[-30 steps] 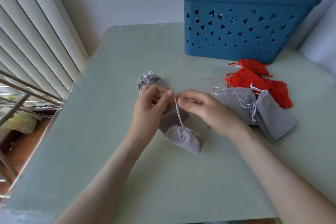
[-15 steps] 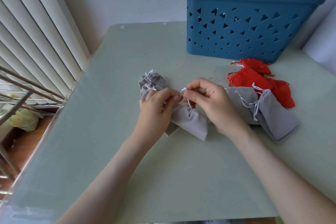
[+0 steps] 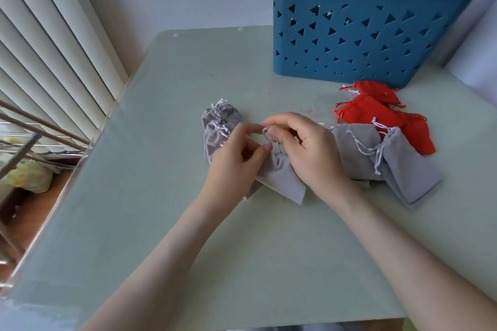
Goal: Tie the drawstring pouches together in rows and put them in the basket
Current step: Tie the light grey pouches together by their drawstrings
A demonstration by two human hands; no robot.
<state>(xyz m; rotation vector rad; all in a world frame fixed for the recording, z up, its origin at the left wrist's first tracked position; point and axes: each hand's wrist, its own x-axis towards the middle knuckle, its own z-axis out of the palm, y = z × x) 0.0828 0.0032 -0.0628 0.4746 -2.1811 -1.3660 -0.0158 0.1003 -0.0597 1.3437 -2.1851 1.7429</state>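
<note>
Fingers [image 3: 279,119] of my left hand [image 3: 236,154] and right hand [image 3: 309,148] pinch the drawstring [image 3: 265,134] over the grey pouch [image 3: 282,181], apparently forming the knot.

At 1 o'clock, blue plastic basket with triangle holes [image 3: 363,43]: rim cut by top edge, inside unseen. Centre, grey velvet pouch [image 3: 282,181]: neck covered by left hand [image 3: 231,158] and right hand [image 3: 309,150]. White drawstring [image 3: 265,131] pinched at their fingertips, knot too small to read. At 2 o'clock, red fabric pouches [image 3: 368,113] partly under loose grey pouches [image 3: 403,166]. Both forearms cut at bottom edge.
</note>
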